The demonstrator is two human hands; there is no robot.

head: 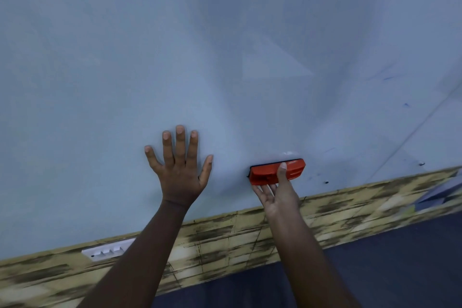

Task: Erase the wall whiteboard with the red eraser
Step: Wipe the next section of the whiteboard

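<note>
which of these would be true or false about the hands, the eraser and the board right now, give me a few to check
1. The right hand grips the red eraser against the whiteboard. True.
2. The left hand holds a marker. False: it lies flat on the board with fingers spread and holds nothing.
3. The eraser is near the board's lower edge. True.
4. The board is covered in dense black writing. False: it looks mostly wiped, with only faint blue marks at the right.
5. A white switch plate sits on the patterned wall strip below the board, to the left of the arms. True.
</note>
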